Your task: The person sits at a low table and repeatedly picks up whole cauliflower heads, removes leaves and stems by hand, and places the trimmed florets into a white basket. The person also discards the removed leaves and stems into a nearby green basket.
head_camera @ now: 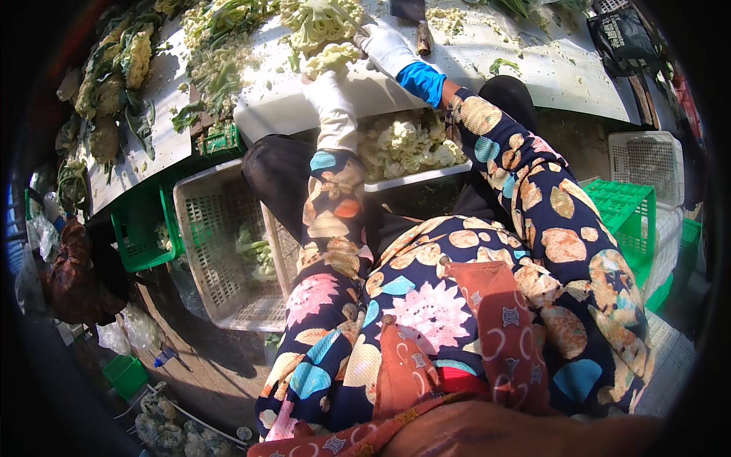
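My left hand [329, 91], in a white glove, grips a pale cauliflower piece [333, 56] from below at the edge of the white work table [548, 74]. My right hand [384, 47], gloved in white with a blue cuff, has its curled fingers at the right side of that piece and by the stem of a larger cauliflower head [320, 21]; what they hold is partly hidden. A cleaver with a wooden handle [423, 39] lies to the right of my right hand. Cauliflower florets [408, 140] fill a white-rimmed container under the table edge, between my knees.
Trimmed leaves and cauliflower [214, 74] lie heaped at the left of the table. A white plastic crate [214, 251] stands left of my legs, near a green crate [143, 240]. More green crates [622, 205] stand at the right. Another person [77, 274] is at the far left.
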Demonstrator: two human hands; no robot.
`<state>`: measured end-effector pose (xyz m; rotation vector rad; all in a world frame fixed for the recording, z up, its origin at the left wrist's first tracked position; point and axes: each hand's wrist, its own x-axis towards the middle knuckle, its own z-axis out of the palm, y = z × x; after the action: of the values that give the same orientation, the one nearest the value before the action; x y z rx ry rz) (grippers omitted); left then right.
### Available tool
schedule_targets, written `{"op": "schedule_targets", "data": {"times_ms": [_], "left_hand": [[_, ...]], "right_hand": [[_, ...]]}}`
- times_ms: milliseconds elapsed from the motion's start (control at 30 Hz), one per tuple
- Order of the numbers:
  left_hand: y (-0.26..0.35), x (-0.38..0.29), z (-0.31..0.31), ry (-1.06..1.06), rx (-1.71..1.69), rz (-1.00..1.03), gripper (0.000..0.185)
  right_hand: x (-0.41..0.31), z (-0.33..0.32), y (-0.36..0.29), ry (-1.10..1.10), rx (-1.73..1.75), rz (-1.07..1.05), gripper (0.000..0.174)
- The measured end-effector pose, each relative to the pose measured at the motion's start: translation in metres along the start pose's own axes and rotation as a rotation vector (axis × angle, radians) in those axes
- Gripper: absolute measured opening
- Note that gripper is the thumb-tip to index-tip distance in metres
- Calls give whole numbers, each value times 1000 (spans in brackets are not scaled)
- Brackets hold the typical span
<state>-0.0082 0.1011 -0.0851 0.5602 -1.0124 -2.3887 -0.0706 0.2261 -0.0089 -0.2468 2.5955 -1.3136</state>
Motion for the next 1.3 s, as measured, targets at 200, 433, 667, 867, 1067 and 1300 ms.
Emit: {"op": "schedule_targets", "data": {"times_ms": [200, 433, 667, 867, 1067, 1300], "left_hand": [[-1, -54, 14, -266, -208, -271, 50], [34, -105, 21, -71, 130, -364, 38], [2, -105, 2, -11, 168, -240, 35], [-26, -91, -26, -8, 268, -116, 34], [-10, -111, 3, 17, 525, -66, 31], [-17, -112, -18, -198, 77, -310, 32]], "right_hand": [[-46, 0, 46, 182, -222, -117, 45], [-133, -12, 35, 107, 193, 131, 38], [-172, 19, 70, 36, -87, 2, 29], [-173, 34, 75, 37, -205, 28, 27], [-160, 40, 93, 78, -290, 29, 26], [-158, 33, 89, -14, 369, 279, 25]]}}
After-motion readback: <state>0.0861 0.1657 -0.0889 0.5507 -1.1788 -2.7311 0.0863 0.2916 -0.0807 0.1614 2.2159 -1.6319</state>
